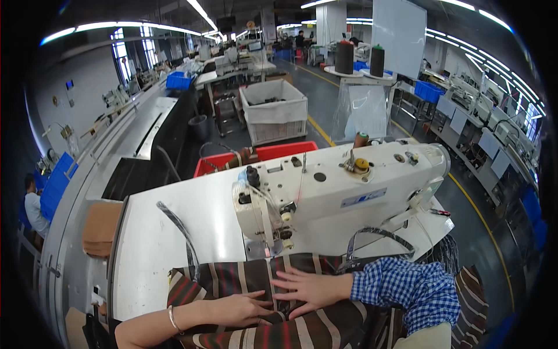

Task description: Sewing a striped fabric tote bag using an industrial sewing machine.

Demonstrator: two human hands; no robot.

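A white industrial sewing machine (331, 192) stands on a white table (145, 244), its needle area just above brown striped fabric (221, 273) with red and cream stripes. My left hand (244, 308) lies on the fabric with fingers loosely spread. My right hand (308, 288), at the end of a blue checked sleeve, rests palm down with fingers apart beside a seam running up toward the needle. Dark straps (372, 232) in clear wrap lie on the table at both sides of the fabric.
Behind the machine are a red bin (285, 148), a white-lined cart (273, 116) and thread cones (343, 58). Brown stacked pieces (102, 230) lie left on a metal counter. Another person (32, 206) sits at far left. A walkway with yellow lines (476, 203) runs on the right.
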